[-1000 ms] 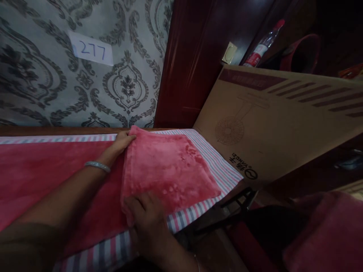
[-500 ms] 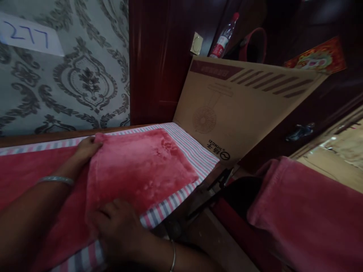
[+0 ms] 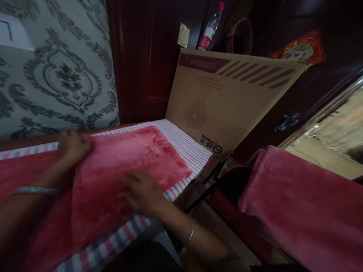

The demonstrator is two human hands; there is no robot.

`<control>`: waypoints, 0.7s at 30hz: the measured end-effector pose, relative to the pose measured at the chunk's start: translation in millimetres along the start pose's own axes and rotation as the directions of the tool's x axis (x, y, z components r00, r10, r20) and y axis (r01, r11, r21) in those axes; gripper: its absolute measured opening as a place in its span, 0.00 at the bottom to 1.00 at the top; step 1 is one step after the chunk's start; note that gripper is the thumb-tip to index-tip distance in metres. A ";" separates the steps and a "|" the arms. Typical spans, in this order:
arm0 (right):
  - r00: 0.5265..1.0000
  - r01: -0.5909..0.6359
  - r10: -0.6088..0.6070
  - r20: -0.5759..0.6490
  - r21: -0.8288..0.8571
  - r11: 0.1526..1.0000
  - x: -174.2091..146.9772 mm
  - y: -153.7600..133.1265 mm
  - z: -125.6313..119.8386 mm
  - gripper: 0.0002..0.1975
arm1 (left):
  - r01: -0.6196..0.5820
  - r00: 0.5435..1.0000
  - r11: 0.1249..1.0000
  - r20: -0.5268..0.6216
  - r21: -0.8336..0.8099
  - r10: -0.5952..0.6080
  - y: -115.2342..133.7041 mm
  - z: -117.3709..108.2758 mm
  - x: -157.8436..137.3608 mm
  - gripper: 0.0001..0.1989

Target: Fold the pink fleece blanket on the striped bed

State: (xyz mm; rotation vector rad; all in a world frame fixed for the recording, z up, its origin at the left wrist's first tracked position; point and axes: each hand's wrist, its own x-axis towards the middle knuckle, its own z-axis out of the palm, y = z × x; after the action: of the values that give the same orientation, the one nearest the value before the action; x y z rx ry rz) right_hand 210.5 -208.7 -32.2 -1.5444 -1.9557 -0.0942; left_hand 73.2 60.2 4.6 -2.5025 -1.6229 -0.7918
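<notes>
A plush pink-red blanket [image 3: 136,158] lies on a striped cloth [image 3: 188,145], with one end folded over on itself. By the far left corner of the folded part is my left hand [image 3: 74,145], blurred, its fingers loosely apart at the fold's edge. My right hand [image 3: 144,193] is over the near half of the folded layer, fingers spread and nothing in them. From this angle I cannot tell whether its fingertips touch the pile.
A large cardboard box [image 3: 224,98] stands at the far end of the striped cloth. Behind it are a plastic bottle [image 3: 209,32] and a red packet [image 3: 303,47]. Another pink-red blanket [image 3: 306,204] is draped at the right. A patterned wall [image 3: 68,75] borders the left side.
My right hand has left the near fold edge, moving right and up over the folded layer, and its fingers have opened. My left hand has loosened from the far corner. The view has shifted right.
</notes>
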 end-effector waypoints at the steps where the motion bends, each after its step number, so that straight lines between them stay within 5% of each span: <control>1: 0.997 -0.078 0.077 -0.031 -0.012 0.997 5.0 15.5 -11.9 0.21 | -0.046 0.999 0.999 0.023 0.009 0.046 12.0 -2.6 -4.5 0.31; 4: 0.972 -0.236 0.231 -0.050 -0.115 0.965 33.6 60.5 -40.5 0.27 | -0.307 0.932 0.952 0.198 -0.013 0.303 55.1 -6.7 -25.3 0.31; 7: 0.947 -0.306 0.322 0.022 -0.252 0.918 71.8 97.6 -48.1 0.31 | -0.416 0.861 0.909 0.318 -0.010 0.397 86.2 3.0 -51.8 0.32; 14: 0.867 -0.405 0.473 0.157 -0.332 0.852 91.8 156.5 -4.5 0.29 | -0.408 0.867 0.912 0.330 0.038 0.374 87.7 38.7 -90.7 0.33; 21: 0.874 -0.401 0.466 0.140 -0.335 0.852 80.6 172.7 10.1 0.30 | -0.408 0.852 0.913 0.365 0.015 0.375 87.1 31.8 -87.4 0.34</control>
State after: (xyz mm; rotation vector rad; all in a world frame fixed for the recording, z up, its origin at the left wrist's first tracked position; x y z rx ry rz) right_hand 352.2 -82.7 -54.0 -2.2526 -1.7495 -0.0275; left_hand 133.4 -41.9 -42.3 -2.8863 -1.1060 -0.2187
